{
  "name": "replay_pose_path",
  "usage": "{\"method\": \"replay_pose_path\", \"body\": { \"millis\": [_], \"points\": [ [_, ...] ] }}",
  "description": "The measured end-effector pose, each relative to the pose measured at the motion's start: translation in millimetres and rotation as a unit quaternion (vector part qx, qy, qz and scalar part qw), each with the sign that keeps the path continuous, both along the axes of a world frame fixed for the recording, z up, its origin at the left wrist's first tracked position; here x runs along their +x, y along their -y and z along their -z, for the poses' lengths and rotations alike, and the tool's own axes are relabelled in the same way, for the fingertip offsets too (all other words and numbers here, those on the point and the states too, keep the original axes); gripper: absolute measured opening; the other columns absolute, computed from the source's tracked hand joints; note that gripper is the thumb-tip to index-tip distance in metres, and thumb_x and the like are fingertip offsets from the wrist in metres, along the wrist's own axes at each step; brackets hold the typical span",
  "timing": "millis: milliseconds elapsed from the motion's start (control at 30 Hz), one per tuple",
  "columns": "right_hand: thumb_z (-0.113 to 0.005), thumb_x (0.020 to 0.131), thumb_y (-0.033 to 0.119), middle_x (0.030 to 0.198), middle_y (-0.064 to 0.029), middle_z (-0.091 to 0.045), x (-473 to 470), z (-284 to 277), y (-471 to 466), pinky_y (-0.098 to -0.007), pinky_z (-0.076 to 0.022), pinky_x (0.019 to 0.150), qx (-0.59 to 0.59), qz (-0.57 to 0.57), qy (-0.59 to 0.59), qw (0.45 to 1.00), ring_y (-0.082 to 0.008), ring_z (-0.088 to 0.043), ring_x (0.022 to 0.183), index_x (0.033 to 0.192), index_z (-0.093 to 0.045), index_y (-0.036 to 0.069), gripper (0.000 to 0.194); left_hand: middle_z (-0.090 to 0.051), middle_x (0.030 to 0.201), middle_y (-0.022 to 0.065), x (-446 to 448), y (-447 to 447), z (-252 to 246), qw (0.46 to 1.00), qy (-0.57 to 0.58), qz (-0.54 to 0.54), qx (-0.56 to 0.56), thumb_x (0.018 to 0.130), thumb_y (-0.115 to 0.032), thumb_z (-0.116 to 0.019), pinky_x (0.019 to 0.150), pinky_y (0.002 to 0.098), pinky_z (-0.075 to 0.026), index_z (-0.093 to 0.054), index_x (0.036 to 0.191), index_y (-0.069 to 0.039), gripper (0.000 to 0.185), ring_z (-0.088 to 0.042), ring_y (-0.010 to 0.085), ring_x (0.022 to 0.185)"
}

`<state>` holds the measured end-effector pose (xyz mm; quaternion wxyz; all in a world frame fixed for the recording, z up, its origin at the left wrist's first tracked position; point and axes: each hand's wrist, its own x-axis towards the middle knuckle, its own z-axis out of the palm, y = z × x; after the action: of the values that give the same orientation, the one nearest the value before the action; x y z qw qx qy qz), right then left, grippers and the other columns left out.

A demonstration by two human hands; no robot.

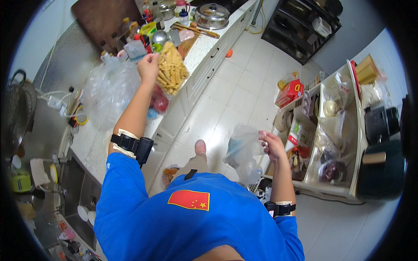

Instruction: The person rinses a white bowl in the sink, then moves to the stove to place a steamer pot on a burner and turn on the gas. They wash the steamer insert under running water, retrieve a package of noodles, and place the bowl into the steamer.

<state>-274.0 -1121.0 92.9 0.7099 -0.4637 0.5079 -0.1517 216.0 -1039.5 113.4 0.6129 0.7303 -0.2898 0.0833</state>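
Note:
My left hand [149, 69], raised over the worktop, pinches the top of a clear bag of dried yellow sticks [172, 70], which look like dried bean curd. Below that bag, partly hidden, lie some dark red round items [159, 100] in clear plastic. A large bundle of clear plastic bags [109, 88] sits left of my forearm. Out to the right, my right hand [273, 145] grips the edge of a thin clear plastic bag [243, 151] that hangs down over the floor. Something bluish shows through it.
Bottles, a ladle [160, 37] and a lidded steel pan [212, 15] crowd the worktop [94, 148]. At right stands an open shelf unit [359, 156] with bagged food, beside a red box [289, 94]. A bowl [168, 176] is near my feet; a sink [81, 186] lies lower left.

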Motion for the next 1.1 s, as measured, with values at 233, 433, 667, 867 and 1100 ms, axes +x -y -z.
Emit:
{"method": "replay_pose_path", "body": {
  "millis": [233, 433, 667, 867, 1100],
  "points": [
    [-0.06, 0.079, 0.017, 0.086, 0.0019, -0.058, 62, -1, 83, -0.0173, -0.0321, 0.047, 0.035, -0.003, -0.043, 0.998, -0.0052, -0.044, 0.064, 0.11, -0.058, 0.005, 0.033, -0.064, 0.067, 0.0123, 155, 60, 57, 0.978, 0.039, -0.114, 0.169, 0.082, -0.029, -0.06, 0.063, 0.033, -0.047, -0.068, 0.083, -0.005, 0.025, -0.062, 0.0221, 0.062],
    [-0.059, 0.082, 0.02, 0.087, 0.0033, -0.057, 95, -10, 138, -0.0182, -0.0336, 0.05, 0.029, -0.004, -0.057, 0.998, -0.0048, -0.044, 0.066, 0.113, -0.057, 0.008, 0.034, -0.049, 0.12, 0.0149, 150, 68, 40, 0.82, 0.154, -0.23, 0.502, 0.079, -0.026, -0.062, 0.092, 0.0446, -0.037, -0.054, 0.118, -0.013, 0.042, -0.046, 0.0336, 0.112],
    [-0.055, 0.084, 0.013, 0.1, 0.0004, -0.054, 127, -29, 177, -0.0179, -0.0349, 0.054, 0.098, 0.005, 0.074, 0.992, -0.007, -0.048, 0.071, 0.122, -0.049, 0.005, 0.04, -0.062, 0.089, 0.0086, -109, 142, 40, 0.898, -0.083, 0.429, 0.052, 0.087, -0.006, -0.045, 0.076, 0.0298, -0.045, -0.059, 0.098, -0.004, 0.018, -0.059, 0.0175, 0.083],
    [-0.055, 0.083, 0.011, 0.102, 0.0008, -0.053, 144, -51, 193, -0.0158, -0.036, 0.05, 0.139, 0.002, 0.12, 0.983, -0.0057, -0.047, 0.071, 0.125, -0.046, 0.003, 0.044, -0.058, 0.102, 0.0215, -223, 195, 114, 0.797, -0.142, 0.521, 0.269, 0.08, 0.0, -0.043, 0.083, 0.0397, -0.044, -0.053, 0.105, -0.001, 0.027, -0.057, 0.0342, 0.096],
    [-0.052, 0.083, 0.009, 0.109, -0.0033, -0.051, 147, -86, 214, -0.0161, -0.043, 0.051, 0.178, -0.066, 0.169, 0.967, -0.0077, -0.048, 0.074, 0.131, -0.038, 0.0, 0.051, -0.056, 0.109, 0.0225, -191, 212, 209, 0.689, -0.095, 0.472, 0.541, 0.078, -0.008, -0.05, 0.085, 0.0419, -0.044, -0.052, 0.11, -0.001, 0.033, -0.055, 0.0353, 0.102]
  ]
}}
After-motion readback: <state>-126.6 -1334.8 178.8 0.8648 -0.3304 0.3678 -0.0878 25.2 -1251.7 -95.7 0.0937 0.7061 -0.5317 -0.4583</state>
